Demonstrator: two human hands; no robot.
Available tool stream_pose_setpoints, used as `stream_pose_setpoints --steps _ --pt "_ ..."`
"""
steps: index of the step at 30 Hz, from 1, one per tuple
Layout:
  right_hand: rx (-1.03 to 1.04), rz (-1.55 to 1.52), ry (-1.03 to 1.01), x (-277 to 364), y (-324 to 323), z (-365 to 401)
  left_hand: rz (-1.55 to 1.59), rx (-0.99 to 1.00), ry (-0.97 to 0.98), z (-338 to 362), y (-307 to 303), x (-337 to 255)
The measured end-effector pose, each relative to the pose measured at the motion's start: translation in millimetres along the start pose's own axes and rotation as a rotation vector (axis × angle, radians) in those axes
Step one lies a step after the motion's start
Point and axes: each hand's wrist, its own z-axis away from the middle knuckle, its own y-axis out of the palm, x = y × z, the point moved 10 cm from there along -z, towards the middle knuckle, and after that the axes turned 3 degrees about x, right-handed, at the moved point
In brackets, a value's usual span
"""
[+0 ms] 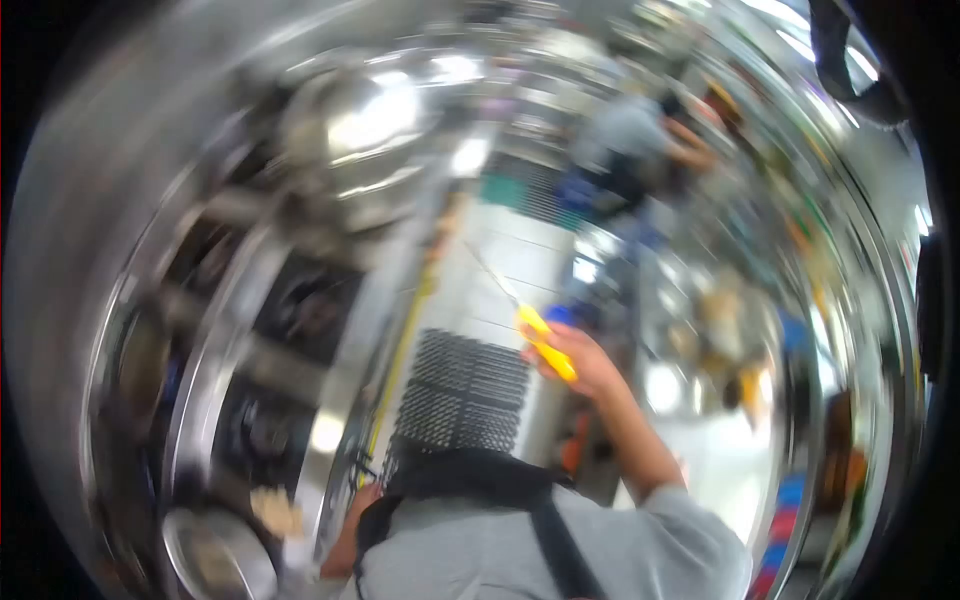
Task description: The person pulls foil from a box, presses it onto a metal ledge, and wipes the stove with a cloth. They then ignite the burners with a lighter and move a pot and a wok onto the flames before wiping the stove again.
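Note:
My right hand [575,358] is closed around the bright yellow handle of a tool [545,345] with a thin metal shaft or blade. Its narrow metal part points forward and to the left, over the tiled floor. Blur hides what kind of tool it is. Low at my left side, my left hand [366,499] shows only partly beside the front edge of the stove [345,400]. Its fingers are too hidden and smeared to read. The lower part of my view is filled by my grey shirt and black apron.
Burners line the left, with a large shiny pot [365,130] farther along. A metal bowl [220,560] and a beige cloth-like thing [277,512] sit lower left. Black mat [460,390] covers white floor tiles. A co-worker [625,140] bends at the cluttered right-hand counter [710,430].

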Motion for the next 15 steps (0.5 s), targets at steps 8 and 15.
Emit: stream_pose_setpoints --steps 8,15 --pt "-0.893 0.460 -0.767 152 -121 301 -0.285 0.059 0.269 -12 38 -176" --pt "-2.125 1.425 -0.659 192 -92 556 -0.505 0.254 0.426 -7 118 -250"
